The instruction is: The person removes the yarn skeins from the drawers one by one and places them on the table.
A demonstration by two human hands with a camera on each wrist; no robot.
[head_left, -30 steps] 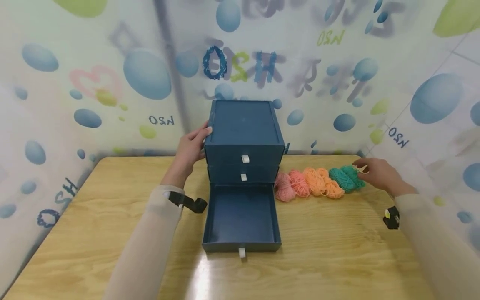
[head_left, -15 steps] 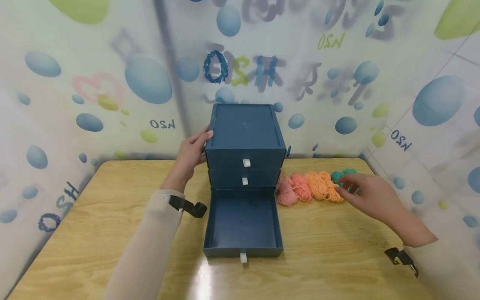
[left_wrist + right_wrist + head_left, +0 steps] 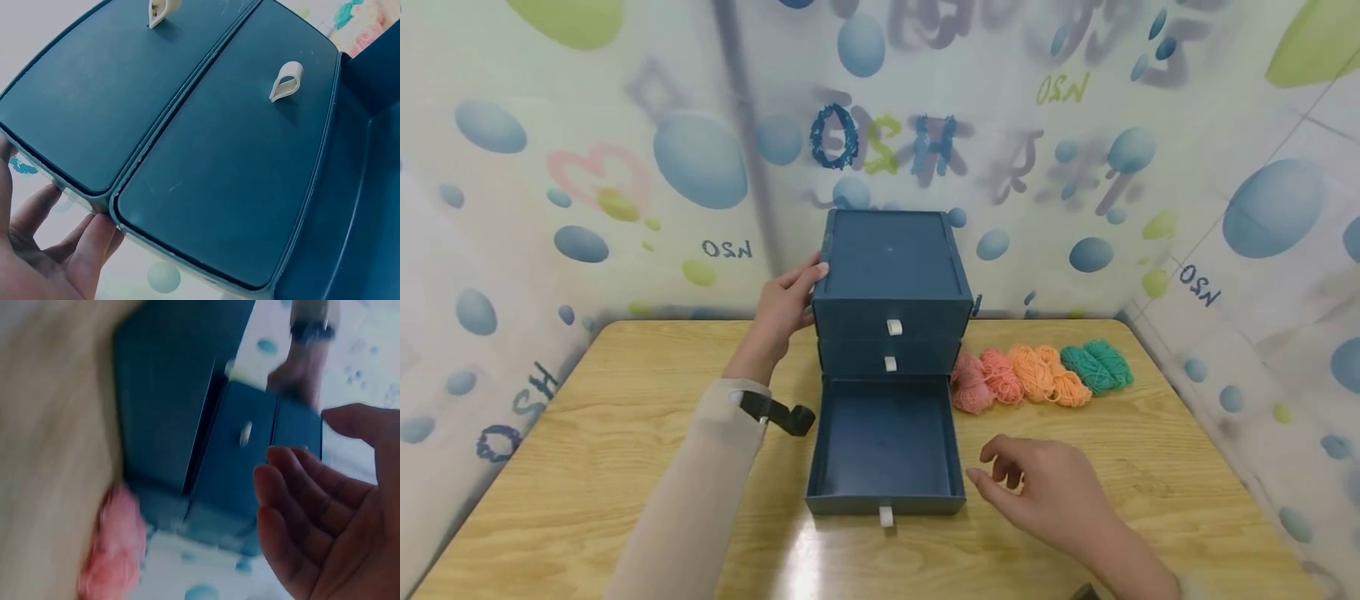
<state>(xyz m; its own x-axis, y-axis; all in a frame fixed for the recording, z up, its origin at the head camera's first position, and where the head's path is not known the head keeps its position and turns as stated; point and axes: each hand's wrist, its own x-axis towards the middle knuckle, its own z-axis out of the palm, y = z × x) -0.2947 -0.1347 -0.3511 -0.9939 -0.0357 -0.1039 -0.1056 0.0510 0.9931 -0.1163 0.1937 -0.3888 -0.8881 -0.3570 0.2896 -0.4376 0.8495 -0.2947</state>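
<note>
A dark blue drawer box (image 3: 889,262) stands mid-table with white loop tabs. Its bottom drawer (image 3: 850,504) is pulled out, showing a bare floor; the two upper drawer fronts (image 3: 81,100) sit closed. My left hand (image 3: 781,307) rests against the box's left side, thumb at the top edge; in the left wrist view its fingertips touch the side. My right hand (image 3: 1048,492) hovers right of the pulled-out drawer, fingers loosely bent, holding nothing. Behind it lie skeins of yarn: dusty pink (image 3: 972,384), coral pink (image 3: 1002,376), orange (image 3: 1037,372) and green (image 3: 1097,367).
The wooden table (image 3: 662,467) reaches back to a patterned wall sheet (image 3: 700,158) with bubbles and lettering. The yarn lies in a row along the back right, its pink end close against the box's right side.
My right hand has come from the green yarn at the back right, toward me and leftward, to beside the drawer. The left hand stays on the box.
</note>
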